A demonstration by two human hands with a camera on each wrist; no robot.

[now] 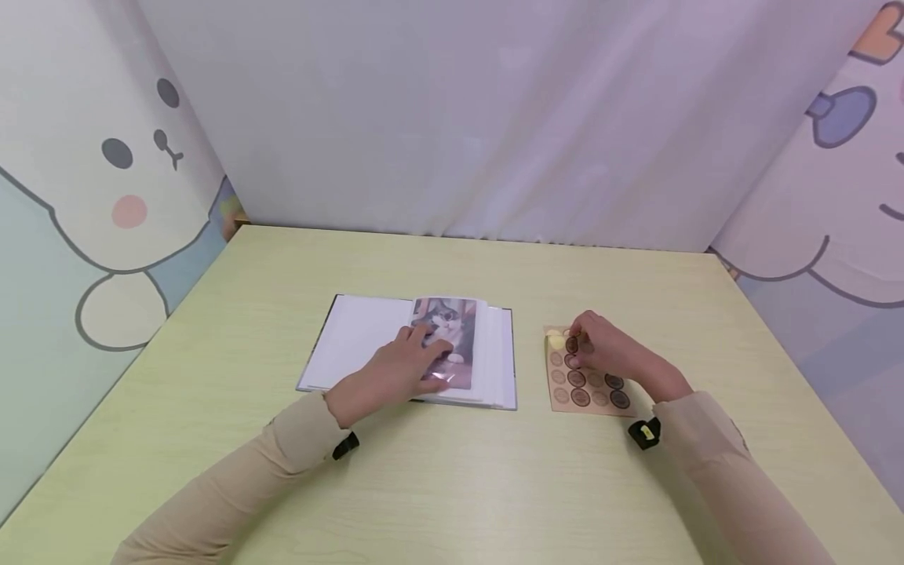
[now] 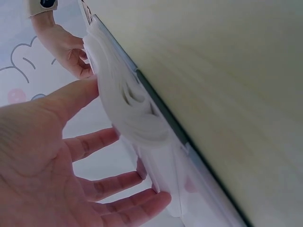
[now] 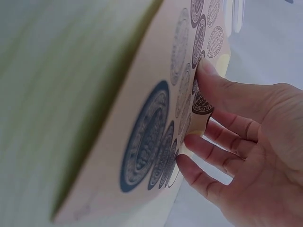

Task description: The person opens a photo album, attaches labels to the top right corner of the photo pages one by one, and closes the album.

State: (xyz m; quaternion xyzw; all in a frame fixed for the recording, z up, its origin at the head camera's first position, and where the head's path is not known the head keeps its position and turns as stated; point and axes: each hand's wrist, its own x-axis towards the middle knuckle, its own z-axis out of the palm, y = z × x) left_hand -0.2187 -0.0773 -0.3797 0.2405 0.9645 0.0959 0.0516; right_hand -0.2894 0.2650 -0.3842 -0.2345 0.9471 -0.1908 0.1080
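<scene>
A photo album [image 1: 360, 322] lies spread on the table, with a cat photo [image 1: 462, 333] in its page sleeve. My left hand [image 1: 399, 369] rests on that page, fingers spread and fairly straight; in the left wrist view the fingertips touch the thick stack of clear sleeves [image 2: 118, 90]. To the album's right is a tan sticker sheet [image 1: 558, 406] printed with rows of round seal stickers, some dark-rimmed. My right hand [image 1: 610, 349] is over the sheet's upper part, thumb and fingers pinching a dark round sticker [image 3: 203, 105] that stands partly lifted off the sheet.
A pale yellow patch [image 1: 556, 342] of backing shows at the sheet's upper left corner. The light wood-grain table [image 1: 452, 486] carries both items. White curtain [image 1: 452, 118] hangs behind the table's far edge, and cartoon-printed panels [image 1: 127, 196] flank both sides.
</scene>
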